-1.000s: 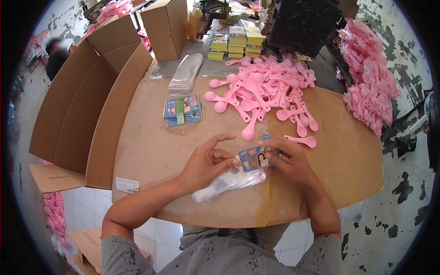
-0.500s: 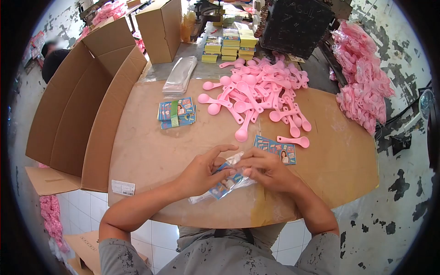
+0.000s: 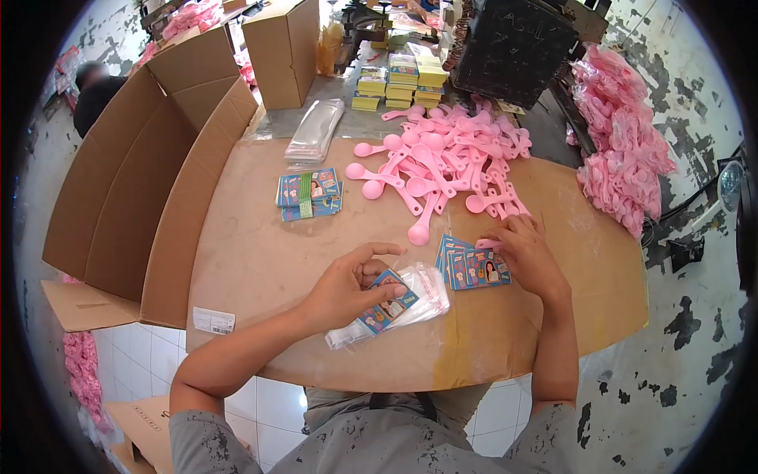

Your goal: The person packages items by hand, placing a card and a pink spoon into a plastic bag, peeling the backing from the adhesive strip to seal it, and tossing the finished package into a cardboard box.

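My left hand is closed with its thumb pressed on a blue printed card. The card lies over a small pile of clear plastic bags near the table's front. Over to the right, my right hand pinches a pink measuring spoon; only its handle end shows past the fingers. Right below that hand, loose blue cards lie fanned out on the cardboard. Beyond both hands is a large heap of pink measuring spoons.
A banded bundle of cards and a stack of clear bags lie left of the heap. An open carton stands at the left. Card stacks and a black box stand behind; bagged pink spoons hang over the right side.
My right hand has left the bag and card at my left hand and moved right to the single pink spoon, closing on it. My left hand keeps hold of the card.
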A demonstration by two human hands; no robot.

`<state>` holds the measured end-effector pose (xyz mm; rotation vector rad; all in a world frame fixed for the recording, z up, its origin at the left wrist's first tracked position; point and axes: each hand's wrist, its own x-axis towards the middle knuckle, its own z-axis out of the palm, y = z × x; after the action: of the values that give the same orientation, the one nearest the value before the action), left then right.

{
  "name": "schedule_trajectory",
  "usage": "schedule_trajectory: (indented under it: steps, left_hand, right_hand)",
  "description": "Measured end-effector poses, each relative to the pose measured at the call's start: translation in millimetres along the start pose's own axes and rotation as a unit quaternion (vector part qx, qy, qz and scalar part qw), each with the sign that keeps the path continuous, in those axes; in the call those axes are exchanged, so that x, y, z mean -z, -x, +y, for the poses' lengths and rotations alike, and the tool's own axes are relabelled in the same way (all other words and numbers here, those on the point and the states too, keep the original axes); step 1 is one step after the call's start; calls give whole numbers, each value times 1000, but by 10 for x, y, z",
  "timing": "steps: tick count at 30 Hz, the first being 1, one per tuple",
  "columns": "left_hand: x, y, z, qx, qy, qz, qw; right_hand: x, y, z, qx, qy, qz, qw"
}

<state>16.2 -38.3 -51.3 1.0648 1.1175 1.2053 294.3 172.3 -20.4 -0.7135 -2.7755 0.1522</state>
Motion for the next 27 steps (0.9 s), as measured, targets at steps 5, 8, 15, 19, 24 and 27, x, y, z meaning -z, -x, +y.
schedule_trajectory:
  steps: [5, 8, 15, 19, 24, 27]
  left_hand:
    - [-18, -5, -36, 8, 1, -1, 1000]
    - [-76, 16, 18, -3, 57, -11, 998]
    - [-70, 71, 24, -8, 9, -26, 1000]
    - [-48, 89, 97, -7, -28, -24, 999]
    - [-46, 91, 60, 3, 3, -11, 1000]
    - [-41, 93, 77, -4, 26, -13, 1000]
  right_hand:
    - [150, -108, -364, -84, -234, 44, 968]
    - [-8, -135, -532, -14, -400, 82, 913]
    - [1, -378, -1071, -59, -624, 99, 773]
    - [-81, -443, -1104, -50, -613, 105, 781]
    - [-277, -336, -1270, -60, -607, 152, 778]
    - [-379, -282, -1284, -27, -595, 140, 791]
